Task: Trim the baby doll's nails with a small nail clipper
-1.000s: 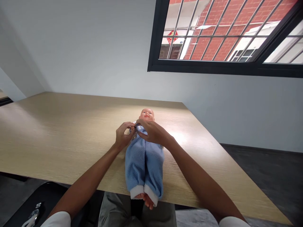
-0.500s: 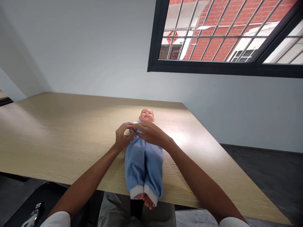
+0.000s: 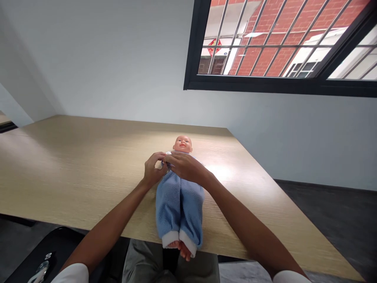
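Observation:
A baby doll (image 3: 183, 144) lies on its back on the table, head away from me, its feet over the near edge. It wears a blue fleece outfit (image 3: 180, 204) with white cuffs at the ankles. At the doll's upper left side, my left hand (image 3: 153, 169) pinches a bit of the outfit near the arm. My right hand (image 3: 187, 167) reaches across the doll's chest, and its fingertips meet the left ones at the same spot. Both hands are closed there. The fingers hide most of the doll's chest and the exact piece of cloth gripped.
The light wooden table (image 3: 88, 169) stretches left and back to a white wall. A barred window (image 3: 277, 43) is at upper right. A black chair (image 3: 59, 243) with a shiny metal item (image 3: 43, 269) on it stands at lower left, beside my legs (image 3: 144, 261).
Both hands stay at the same place on the outfit. The right fingers have shifted very slightly; the doll lies as before.

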Demonstrator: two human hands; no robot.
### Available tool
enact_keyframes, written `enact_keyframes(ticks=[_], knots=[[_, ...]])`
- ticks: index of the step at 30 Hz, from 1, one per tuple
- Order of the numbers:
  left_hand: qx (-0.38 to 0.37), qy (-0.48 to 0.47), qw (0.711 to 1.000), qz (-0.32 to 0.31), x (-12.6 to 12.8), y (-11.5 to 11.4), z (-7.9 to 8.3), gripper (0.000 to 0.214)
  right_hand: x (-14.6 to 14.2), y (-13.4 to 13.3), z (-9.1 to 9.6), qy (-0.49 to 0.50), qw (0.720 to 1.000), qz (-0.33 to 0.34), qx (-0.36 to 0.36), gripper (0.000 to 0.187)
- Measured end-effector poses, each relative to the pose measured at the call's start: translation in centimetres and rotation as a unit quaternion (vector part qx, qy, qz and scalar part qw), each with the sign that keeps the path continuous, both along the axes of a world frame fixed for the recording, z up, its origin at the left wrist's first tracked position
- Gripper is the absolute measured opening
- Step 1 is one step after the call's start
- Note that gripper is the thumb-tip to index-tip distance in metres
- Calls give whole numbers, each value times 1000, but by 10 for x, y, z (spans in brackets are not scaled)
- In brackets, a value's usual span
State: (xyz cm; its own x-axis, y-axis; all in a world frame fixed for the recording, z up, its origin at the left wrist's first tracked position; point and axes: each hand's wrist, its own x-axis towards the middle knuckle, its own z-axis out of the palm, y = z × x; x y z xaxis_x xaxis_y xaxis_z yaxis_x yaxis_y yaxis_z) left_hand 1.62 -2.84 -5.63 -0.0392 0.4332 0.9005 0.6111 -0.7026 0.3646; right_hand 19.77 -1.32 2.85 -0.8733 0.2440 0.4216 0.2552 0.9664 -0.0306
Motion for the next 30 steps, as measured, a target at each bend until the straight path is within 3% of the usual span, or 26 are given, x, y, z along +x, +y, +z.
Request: enact_keyframes(ticks=[11,21,30], knots=[[-18,-28,999,-15,0,1,-6,8,5,6,-5,4,999,-3,-52,25],[-2,-5,1000,-19,-4,4,-7,8,4,7,-13,19,999,15,-39,36],[4,4,1000,-13,-5,6,-8,4,1,7,-16,3,1000,7,-14,17]])
